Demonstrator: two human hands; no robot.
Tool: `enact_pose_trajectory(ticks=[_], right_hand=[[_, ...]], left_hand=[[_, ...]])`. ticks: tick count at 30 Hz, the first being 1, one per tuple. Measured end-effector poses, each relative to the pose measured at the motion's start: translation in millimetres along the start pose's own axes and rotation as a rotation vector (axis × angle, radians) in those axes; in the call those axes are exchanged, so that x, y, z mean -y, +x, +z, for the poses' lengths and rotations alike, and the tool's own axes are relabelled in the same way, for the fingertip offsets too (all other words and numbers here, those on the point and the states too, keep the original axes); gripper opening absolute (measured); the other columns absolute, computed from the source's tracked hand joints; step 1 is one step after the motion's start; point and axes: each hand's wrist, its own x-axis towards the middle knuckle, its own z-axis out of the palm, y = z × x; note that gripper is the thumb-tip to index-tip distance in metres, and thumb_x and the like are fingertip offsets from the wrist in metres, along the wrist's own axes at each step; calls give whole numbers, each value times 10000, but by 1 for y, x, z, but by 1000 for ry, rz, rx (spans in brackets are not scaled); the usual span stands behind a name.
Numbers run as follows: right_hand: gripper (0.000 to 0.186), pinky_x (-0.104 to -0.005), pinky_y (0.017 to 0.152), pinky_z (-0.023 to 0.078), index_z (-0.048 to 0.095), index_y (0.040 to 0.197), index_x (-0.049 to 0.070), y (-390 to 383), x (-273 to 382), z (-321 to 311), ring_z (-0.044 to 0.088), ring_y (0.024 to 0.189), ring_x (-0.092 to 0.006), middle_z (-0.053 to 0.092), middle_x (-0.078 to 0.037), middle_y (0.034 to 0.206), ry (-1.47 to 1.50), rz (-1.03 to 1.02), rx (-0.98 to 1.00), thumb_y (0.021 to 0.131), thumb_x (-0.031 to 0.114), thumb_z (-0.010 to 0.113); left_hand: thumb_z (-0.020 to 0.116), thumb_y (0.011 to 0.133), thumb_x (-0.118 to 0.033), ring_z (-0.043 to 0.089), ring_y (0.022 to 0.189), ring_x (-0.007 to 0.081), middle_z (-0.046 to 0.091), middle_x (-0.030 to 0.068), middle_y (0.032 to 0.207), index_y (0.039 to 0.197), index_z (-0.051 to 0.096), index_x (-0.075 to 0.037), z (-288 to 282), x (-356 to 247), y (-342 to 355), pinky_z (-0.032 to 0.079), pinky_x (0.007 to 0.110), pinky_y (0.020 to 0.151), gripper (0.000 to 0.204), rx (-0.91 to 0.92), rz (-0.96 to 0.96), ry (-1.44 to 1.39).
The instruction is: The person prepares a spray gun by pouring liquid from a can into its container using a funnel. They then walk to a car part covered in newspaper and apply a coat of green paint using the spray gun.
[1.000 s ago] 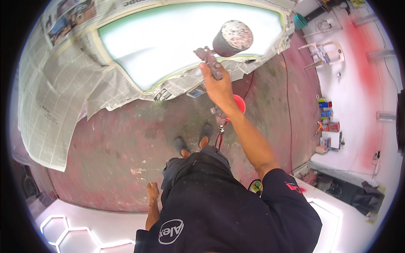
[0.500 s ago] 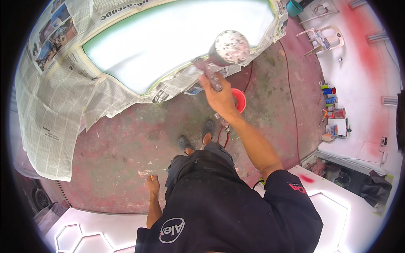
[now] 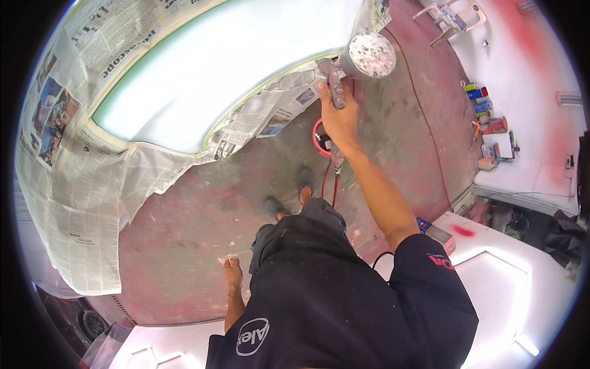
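My right hand [image 3: 342, 120] is wrapped round the grip of a paint spray gun [image 3: 332, 79]. The gun's round cup [image 3: 372, 55], its top speckled white and pink, sticks out to the right of the hand. Gun and hand are close to the lower right edge of a glossy white panel [image 3: 227, 67], bordered by green edging and masking tape. Newspaper [image 3: 86, 215] covers the area around the panel. Low on the left, my left hand [image 3: 232, 272] hangs with curled fingers; a small orange bit shows there, too small to name.
Behind my right wrist stands a red bucket [image 3: 318, 136]. A red hose [image 3: 335, 190] drops from the gun, and a dark line crosses the stained floor [image 3: 203, 246]. Along the right wall are cans [image 3: 498, 125] and a white chair [image 3: 452, 18].
My right hand has carried the spray gun rightward along the panel's lower edge, past the red bucket. The whole view has shifted. My left hand stays low beside my body.
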Motion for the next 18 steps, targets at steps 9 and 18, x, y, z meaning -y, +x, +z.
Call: enact_pose_trajectory(ticks=[9, 18], right_hand=[[440, -320, 827, 518, 655, 1315, 12, -46, -41, 8, 645, 915, -136, 727, -76, 1003, 93, 81, 295, 1034, 346, 706], [444, -363, 752, 524, 710, 1182, -6, -17, -57, -8, 662, 854, -148, 730, -103, 896, 264, 84, 298, 1006, 402, 723]], left_hand=[[629, 979, -305, 561, 728, 202, 612, 118, 762, 980, 642, 60, -20, -25, 11, 467, 401, 671, 365, 2, 60, 115], [629, 980, -278, 529, 577, 161, 557, 53, 714, 976, 617, -6, -24, -62, 8, 426, 351, 476, 273, 60, 66, 96]])
